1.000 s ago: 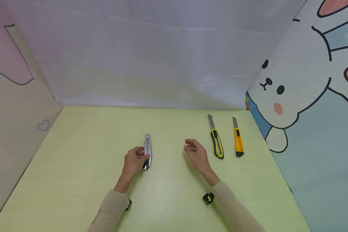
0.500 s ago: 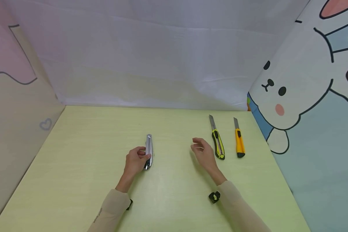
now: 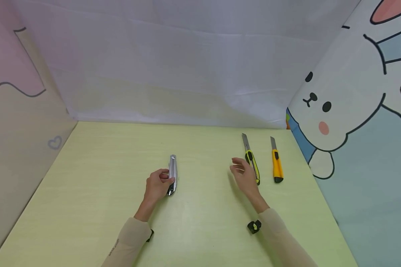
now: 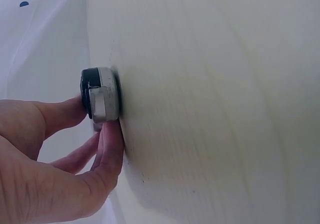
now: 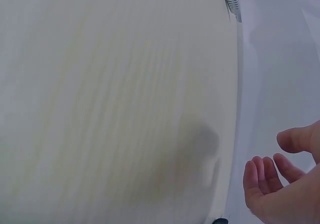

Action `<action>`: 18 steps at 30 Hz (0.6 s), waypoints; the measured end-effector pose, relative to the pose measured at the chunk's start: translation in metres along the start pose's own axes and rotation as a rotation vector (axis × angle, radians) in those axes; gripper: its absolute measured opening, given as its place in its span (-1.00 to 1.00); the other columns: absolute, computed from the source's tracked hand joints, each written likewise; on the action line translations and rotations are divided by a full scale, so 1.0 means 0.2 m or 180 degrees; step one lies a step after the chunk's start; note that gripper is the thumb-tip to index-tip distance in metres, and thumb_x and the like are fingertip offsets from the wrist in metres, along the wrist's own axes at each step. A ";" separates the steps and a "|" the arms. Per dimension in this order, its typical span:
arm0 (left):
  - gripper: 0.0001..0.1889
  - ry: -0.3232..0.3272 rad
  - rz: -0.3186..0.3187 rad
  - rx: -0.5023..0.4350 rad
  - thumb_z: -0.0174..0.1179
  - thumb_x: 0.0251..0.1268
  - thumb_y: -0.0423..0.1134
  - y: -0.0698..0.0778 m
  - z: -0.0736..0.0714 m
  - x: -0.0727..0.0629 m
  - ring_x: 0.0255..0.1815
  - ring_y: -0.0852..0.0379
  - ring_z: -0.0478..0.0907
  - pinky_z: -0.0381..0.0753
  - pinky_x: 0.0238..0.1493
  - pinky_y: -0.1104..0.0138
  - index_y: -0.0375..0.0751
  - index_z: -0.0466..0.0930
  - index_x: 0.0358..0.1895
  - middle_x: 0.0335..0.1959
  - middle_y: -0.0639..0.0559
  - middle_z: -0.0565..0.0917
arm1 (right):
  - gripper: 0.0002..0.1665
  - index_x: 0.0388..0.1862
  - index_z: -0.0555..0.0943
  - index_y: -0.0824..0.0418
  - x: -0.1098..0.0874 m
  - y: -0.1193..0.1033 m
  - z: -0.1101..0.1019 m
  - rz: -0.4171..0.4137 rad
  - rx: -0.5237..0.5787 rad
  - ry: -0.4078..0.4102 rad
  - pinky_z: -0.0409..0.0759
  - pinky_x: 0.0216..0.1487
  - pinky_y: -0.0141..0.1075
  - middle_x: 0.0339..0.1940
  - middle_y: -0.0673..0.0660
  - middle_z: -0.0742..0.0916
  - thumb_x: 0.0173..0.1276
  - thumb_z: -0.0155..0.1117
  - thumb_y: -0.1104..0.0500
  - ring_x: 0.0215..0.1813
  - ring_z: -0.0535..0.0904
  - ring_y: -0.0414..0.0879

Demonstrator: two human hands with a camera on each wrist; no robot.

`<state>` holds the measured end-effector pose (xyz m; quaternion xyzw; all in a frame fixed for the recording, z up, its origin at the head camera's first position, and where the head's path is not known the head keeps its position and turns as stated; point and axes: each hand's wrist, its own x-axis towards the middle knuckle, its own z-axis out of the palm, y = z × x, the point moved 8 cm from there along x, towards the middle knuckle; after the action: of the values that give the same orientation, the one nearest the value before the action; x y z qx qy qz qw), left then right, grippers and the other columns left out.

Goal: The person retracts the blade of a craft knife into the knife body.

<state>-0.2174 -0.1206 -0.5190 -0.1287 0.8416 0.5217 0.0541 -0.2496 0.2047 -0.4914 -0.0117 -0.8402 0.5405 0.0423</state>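
A silver snap-off utility knife (image 3: pixel 172 167) lies on the table left of centre. My left hand (image 3: pixel 156 186) pinches its near part, thumb on one side and fingers on the other. In the left wrist view the black and silver butt of the knife (image 4: pixel 102 96) shows between thumb and fingers, against the tabletop. My right hand (image 3: pixel 245 180) is held over the table with loosely bent fingers and nothing in them, as the right wrist view confirms. It partly covers a green-and-black utility knife (image 3: pixel 250 156) with its blade out.
An orange utility knife (image 3: pixel 277 163), blade out, lies at the far right of the pale table (image 3: pixel 97 163). White cloth (image 3: pixel 180 74) hangs behind the back edge. A rabbit-printed panel (image 3: pixel 351 111) borders the right side. A small black device (image 3: pixel 254 226) sits at my right wrist.
My right hand has moved to the right, closer to the green-and-black utility knife, and now overlaps it in view. My left hand keeps its hold on the silver knife. The view shifts slightly.
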 end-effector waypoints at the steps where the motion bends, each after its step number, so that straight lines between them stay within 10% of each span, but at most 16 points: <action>1: -0.56 0.0001 0.0000 -0.0008 0.37 0.34 -0.37 0.00 0.00 0.00 -0.14 -0.07 0.65 0.68 -0.23 0.24 -0.46 0.57 0.23 -0.09 -0.28 0.68 | -0.59 0.27 0.55 0.42 0.00 0.01 -0.01 0.0015 0.0001 -0.0008 0.57 0.27 -0.04 0.23 0.37 0.65 0.50 0.26 0.34 0.18 0.63 0.17; 10: -0.57 0.0019 0.0029 -0.0056 0.37 0.32 -0.39 0.00 0.01 -0.01 -0.16 -0.06 0.66 0.68 -0.25 0.26 -0.47 0.58 0.21 -0.11 -0.27 0.69 | -0.58 0.31 0.53 0.36 0.00 0.05 -0.08 0.0177 -0.0025 0.0031 0.54 0.30 -0.09 0.27 0.32 0.63 0.53 0.25 0.29 0.20 0.60 0.13; 18: -0.58 0.0062 0.0030 -0.0042 0.37 0.34 -0.38 -0.01 0.01 -0.01 -0.15 -0.07 0.65 0.68 -0.20 0.22 -0.46 0.58 0.21 -0.11 -0.27 0.69 | -0.55 0.35 0.49 0.37 0.04 0.08 -0.15 0.0171 -0.0237 0.0191 0.46 0.08 -0.60 0.26 0.32 0.64 0.55 0.23 0.27 0.18 0.59 0.10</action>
<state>-0.2148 -0.1194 -0.5203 -0.1301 0.8392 0.5262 0.0426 -0.2553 0.2397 -0.4927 -0.0520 -0.8575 0.5091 0.0526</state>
